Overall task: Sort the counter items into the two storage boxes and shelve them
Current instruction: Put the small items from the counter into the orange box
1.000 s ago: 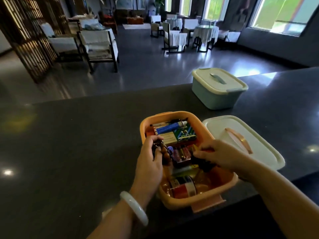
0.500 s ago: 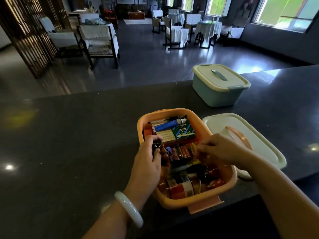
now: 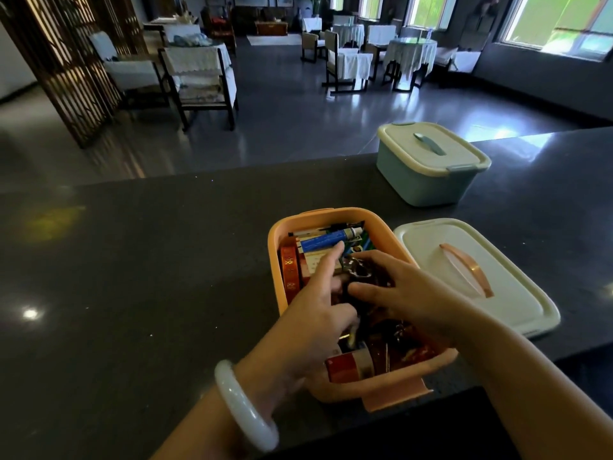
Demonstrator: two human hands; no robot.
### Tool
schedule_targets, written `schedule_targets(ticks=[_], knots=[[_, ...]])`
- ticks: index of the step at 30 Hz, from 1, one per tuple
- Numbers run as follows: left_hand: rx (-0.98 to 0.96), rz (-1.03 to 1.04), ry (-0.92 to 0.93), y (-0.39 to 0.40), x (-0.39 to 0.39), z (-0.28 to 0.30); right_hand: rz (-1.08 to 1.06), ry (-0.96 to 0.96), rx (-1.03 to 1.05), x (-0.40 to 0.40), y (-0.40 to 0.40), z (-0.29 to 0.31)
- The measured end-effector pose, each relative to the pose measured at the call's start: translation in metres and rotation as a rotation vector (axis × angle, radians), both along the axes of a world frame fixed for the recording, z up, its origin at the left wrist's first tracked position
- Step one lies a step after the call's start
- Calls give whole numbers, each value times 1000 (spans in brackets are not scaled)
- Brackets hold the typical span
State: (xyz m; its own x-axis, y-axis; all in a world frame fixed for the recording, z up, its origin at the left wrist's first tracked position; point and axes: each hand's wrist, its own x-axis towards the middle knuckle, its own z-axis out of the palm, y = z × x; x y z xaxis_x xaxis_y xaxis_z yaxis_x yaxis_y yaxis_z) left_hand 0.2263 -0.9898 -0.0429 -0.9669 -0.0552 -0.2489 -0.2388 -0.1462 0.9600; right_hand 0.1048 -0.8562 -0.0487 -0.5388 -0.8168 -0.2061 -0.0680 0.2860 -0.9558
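Both hands [image 3: 338,307] low inside the orange box [image 3: 282,234], fingers curled.

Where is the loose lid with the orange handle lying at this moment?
In the head view, the loose lid lies flat on the dark counter, right beside the open orange box, nearer than the closed green box.

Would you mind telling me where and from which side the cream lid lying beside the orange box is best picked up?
Grip the cream lid by its pink strap handle, coming straight down from above. The lid lies flat on the counter with the arched handle facing up along its middle, and the right hand, over the orange box, is probably nearest.
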Motion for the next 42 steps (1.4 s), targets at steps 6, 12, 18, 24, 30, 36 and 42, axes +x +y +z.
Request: schedule_targets(ticks=[6,12,18,24,30,36,42], knots=[[-321,187,81,-10,7,-9,37,-47,55,-6,15,-4],[-1055,281,149,-35,5,-49,129,181,281,-7,20,-2],[-830,491,118,-37,8,-82,246,437,430,-5,16,2],[-715,586,146,-30,12,-93,149,485,404,7,-22,-6],[-688,601,144,-28,12,-94,-70,430,416,19,-50,-27],[-670,605,167,-27,11,-96,-161,354,355,30,-53,-35],[-681,614,186,-27,11,-101,-75,276,347,37,-60,-40]])
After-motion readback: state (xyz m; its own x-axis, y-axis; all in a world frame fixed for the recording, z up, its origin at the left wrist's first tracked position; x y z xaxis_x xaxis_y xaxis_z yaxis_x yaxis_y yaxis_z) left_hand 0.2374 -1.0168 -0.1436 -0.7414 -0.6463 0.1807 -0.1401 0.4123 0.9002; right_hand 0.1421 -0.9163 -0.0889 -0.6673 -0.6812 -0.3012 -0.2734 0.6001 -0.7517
